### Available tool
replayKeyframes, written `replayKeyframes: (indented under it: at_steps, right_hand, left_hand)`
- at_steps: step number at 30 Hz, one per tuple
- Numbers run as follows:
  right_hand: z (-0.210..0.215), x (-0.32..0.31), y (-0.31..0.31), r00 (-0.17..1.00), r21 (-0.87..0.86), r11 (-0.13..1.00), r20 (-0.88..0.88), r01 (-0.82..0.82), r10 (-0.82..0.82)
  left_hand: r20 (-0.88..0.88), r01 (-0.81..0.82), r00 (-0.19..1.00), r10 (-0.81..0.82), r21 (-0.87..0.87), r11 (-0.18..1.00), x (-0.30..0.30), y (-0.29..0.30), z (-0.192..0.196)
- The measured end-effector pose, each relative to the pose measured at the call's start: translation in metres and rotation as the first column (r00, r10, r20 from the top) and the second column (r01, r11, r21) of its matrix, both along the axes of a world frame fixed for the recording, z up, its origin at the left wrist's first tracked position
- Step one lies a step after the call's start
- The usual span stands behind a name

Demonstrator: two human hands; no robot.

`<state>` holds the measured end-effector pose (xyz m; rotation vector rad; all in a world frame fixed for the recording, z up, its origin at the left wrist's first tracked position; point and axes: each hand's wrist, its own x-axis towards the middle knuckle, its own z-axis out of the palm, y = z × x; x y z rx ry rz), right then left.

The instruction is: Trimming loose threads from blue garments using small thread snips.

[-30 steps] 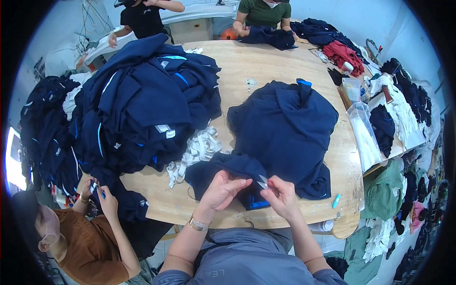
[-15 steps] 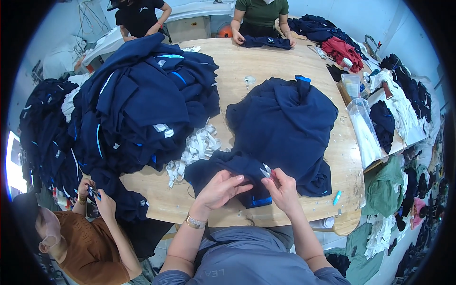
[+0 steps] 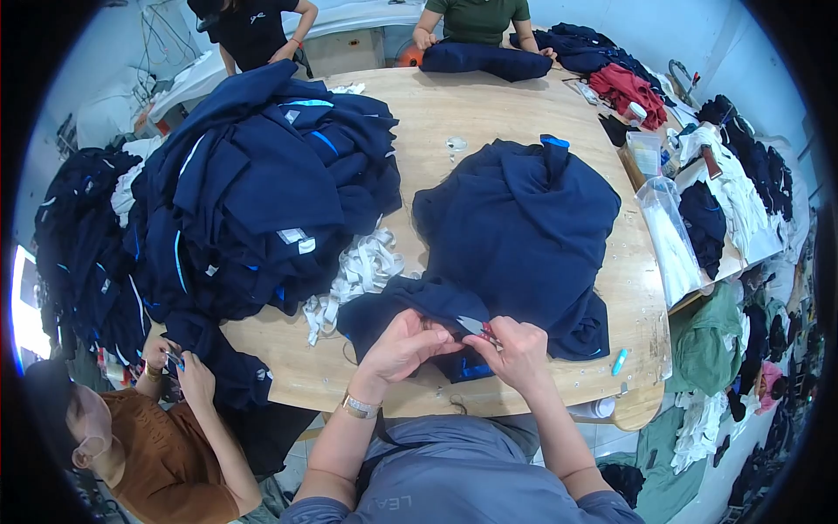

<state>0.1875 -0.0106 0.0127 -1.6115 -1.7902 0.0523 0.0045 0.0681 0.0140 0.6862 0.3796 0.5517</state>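
Observation:
My right hand (image 3: pixel 520 351) is closed round a small pair of thread snips (image 3: pixel 471 325) with red handles. Their pale metal blades point up and left, over the near folds of a navy garment (image 3: pixel 524 223) heaped on the table before me. Just left of the blades, my left hand (image 3: pixel 403 348) pinches the garment's near edge between thumb and fingers. Whether a thread is in that pinch is too small to tell. A bright blue strip (image 3: pixel 471 370) shows on the cloth below my hands.
Left stands a tall pile of navy garments (image 3: pixel 262 175), with white tape scraps (image 3: pixel 367 266) beside it. A turquoise-capped small tool (image 3: pixel 619 361) lies on the wooden table (image 3: pixel 436 113) at right. Co-workers handle navy cloth at the far edge (image 3: pixel 484 59) and the left; another stands far left.
The snips have swung over toward my left hand, and its spread fingers have come together on the cloth. Across the table, a co-worker's navy cloth has been raised and looks larger.

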Motion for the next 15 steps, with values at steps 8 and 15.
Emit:
replayKeyframes:
  at_steps: [8,15]
  right_hand:
    - [0.012,-0.002,0.002,0.971,0.028,0.999,0.237,-0.022,0.015]
    - [0.016,0.002,0.001,0.959,-0.002,1.0,0.282,-0.018,0.018]
  left_hand:
    - [-0.082,0.01,0.997,-0.008,0.023,1.0,0.003,-0.002,-0.002]
    - [-0.144,-0.051,0.988,0.055,0.033,0.998,0.009,-0.006,0.003]
